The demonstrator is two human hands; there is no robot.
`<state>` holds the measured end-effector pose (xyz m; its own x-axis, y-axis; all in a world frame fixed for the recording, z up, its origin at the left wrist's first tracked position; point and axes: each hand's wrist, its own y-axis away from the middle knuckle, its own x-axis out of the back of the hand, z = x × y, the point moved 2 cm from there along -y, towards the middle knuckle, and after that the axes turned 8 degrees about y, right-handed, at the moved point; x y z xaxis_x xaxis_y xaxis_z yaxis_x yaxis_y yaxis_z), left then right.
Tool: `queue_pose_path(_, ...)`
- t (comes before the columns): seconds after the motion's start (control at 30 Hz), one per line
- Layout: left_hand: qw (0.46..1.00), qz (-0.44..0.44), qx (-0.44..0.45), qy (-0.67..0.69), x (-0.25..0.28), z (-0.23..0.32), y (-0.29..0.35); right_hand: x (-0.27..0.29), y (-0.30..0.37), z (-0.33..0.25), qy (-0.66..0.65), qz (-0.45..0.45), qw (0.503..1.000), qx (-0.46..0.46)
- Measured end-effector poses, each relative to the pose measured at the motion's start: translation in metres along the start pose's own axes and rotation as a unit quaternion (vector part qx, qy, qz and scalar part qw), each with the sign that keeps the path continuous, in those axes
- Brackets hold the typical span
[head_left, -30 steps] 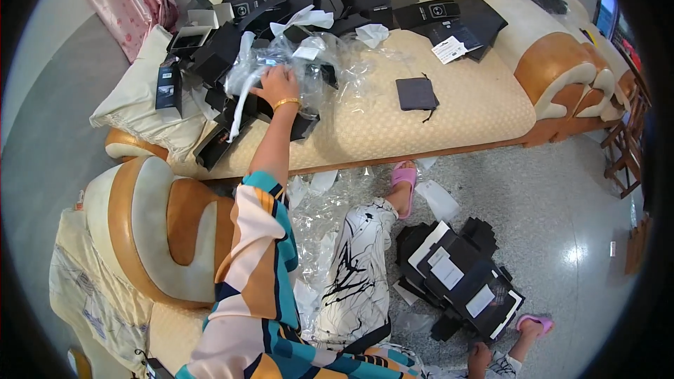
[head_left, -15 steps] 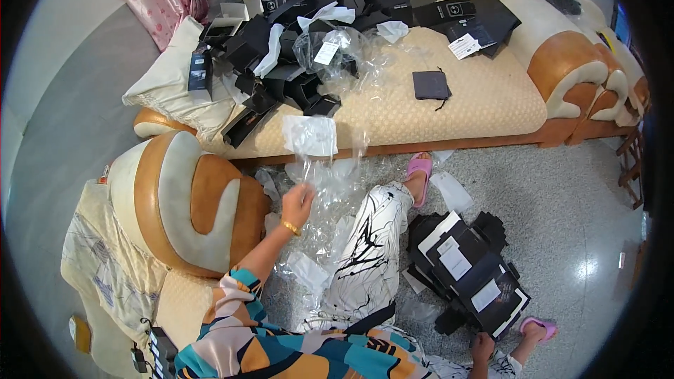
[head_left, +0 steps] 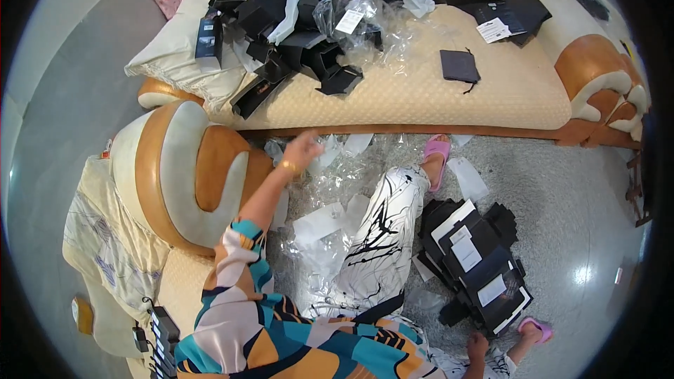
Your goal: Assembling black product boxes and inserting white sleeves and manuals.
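My left hand (head_left: 302, 151) is stretched forward over the floor beside the orange-and-cream sofa arm, somewhat blurred, fingers apart and holding nothing. Below and around it lie crumpled clear plastic bags (head_left: 365, 165) and a white sheet (head_left: 317, 223) on the floor. My right hand (head_left: 477, 345) rests low by my right leg, its fingers curled with nothing visible in them. Just beyond it is a stack of flattened black cardboard boxes (head_left: 484, 256) with white papers (head_left: 466, 248) on top.
A heap of opened black boxes (head_left: 302, 56) with clear plastic covers the far sofa (head_left: 421, 109). A dark drawstring pouch (head_left: 459, 65) lies on its seat. The near sofa arm (head_left: 210, 175) stands left of my forearm. A power strip (head_left: 163, 337) is at lower left.
The clear plastic with a white sheet that was in the air in front of my left hand now lies on the floor. My left hand has moved forward, and the view has shifted slightly.
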<state>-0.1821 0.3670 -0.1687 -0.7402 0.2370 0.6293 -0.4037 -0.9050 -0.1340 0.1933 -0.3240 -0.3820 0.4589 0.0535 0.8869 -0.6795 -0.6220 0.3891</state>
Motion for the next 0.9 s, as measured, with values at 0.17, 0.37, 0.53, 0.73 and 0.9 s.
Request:
queue_pose_path(0.17, 0.884, 0.07, 0.3, 0.351, 0.001, 0.058, -0.073, 0.005, 0.004, 0.002, -0.011, 0.022, 1.0, 0.016)
queue_pose_path(0.37, 0.837, 0.116, 0.332, 0.42, -0.028, 0.02, -0.139, -0.024, 0.001, 0.033, -0.051, -0.039, 0.997, -0.032)
queue_pose_path(0.53, 0.826, 0.172, 0.265, 0.467, -0.031, 0.006, -0.119, -0.015, 0.005, 0.03, -0.055, -0.014, 0.998, -0.02)
queue_pose_path(0.73, 0.872, 0.124, 0.218, 0.421, -0.001, 0.022, -0.077, -0.002, -0.003, 0.015, -0.001, 0.006, 1.0, 0.006)
queue_pose_path(0.9, 0.902, 0.013, 0.222, 0.369, 0.005, 0.045, -0.062, 0.005, -0.008, 0.003, 0.014, 0.019, 1.0, 0.002)
